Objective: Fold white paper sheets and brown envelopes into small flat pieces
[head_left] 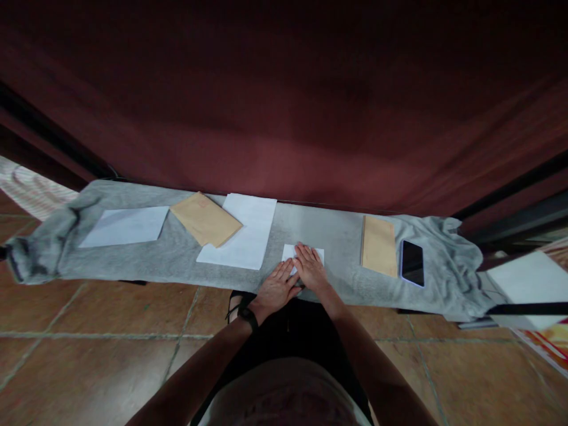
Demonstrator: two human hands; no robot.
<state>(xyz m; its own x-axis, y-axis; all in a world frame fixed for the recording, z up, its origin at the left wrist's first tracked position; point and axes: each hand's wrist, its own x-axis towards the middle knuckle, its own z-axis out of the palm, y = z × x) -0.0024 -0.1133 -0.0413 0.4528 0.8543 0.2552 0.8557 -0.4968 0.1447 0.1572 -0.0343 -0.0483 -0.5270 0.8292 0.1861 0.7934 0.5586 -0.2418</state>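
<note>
A small white folded paper (288,251) lies on the grey cloth at the near edge, partly covered by both hands. My left hand (276,289), with a dark band on its wrist, rests flat at the paper's lower left, fingers stretched out. Flat on the paper's right part lies my right hand (309,267), its fingers extended and slightly apart. The two hands touch or overlap near the fingertips and thumbs. Neither hand grips anything that shows.
Left of the hands are white sheets (255,228), tan envelopes (206,219) and another white sheet (126,226). To the right lie more tan envelopes (379,245) and a phone (412,262). The grey cloth (177,263) covers a narrow surface against a dark red panel (284,154).
</note>
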